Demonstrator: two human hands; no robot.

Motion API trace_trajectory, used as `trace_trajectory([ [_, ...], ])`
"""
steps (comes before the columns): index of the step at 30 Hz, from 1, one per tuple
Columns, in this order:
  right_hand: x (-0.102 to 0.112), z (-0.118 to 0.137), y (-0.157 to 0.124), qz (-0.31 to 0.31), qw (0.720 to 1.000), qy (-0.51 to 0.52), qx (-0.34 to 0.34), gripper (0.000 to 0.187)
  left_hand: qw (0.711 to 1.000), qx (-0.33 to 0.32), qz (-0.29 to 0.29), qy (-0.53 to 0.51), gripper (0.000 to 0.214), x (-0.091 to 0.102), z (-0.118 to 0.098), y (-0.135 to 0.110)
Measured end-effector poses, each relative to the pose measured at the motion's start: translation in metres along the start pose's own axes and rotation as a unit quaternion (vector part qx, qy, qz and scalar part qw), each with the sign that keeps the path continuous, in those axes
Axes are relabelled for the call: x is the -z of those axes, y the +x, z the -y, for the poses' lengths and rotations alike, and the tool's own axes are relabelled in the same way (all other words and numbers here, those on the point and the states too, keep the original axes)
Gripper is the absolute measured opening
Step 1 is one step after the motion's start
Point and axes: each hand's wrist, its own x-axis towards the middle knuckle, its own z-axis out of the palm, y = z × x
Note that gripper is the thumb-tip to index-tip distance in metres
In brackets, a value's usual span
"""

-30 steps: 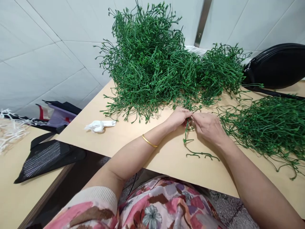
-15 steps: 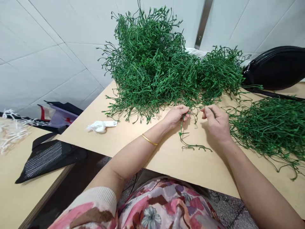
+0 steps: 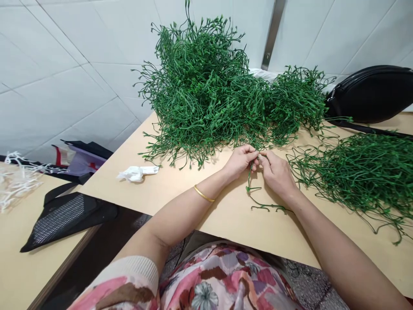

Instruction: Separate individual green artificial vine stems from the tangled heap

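Between my two hands is a thin green plastic-looking plant stem, with small side twigs, its lower end trailing over the table. My left hand pinches its upper part, fingers closed. The fingertips of my right hand meet the left ones in a pinch at the same spot; what exactly they grip there is hidden. Just behind the hands rises a large heap of green artificial stems with small bud tips. A second, looser pile of green stems lies to the right of my right hand.
A black bag stands at the back right by the tiled wall. Left on the table lies a crumpled white wrapper. Beyond the table's left edge are a black mesh pouch and white branching pieces on another surface.
My right hand has moved left from beside the right pile and now touches my left fingertips. The hanging stem has shifted slightly right and down.
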Motion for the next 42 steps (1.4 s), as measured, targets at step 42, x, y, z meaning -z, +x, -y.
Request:
trace_trajectory([
  [42, 0.031, -0.027, 0.012, -0.007, 0.983, 0.178, -0.044, 0.028, 0.994, 0.042, 0.055, 0.079, 0.005, 0.004, -0.010, -0.003],
])
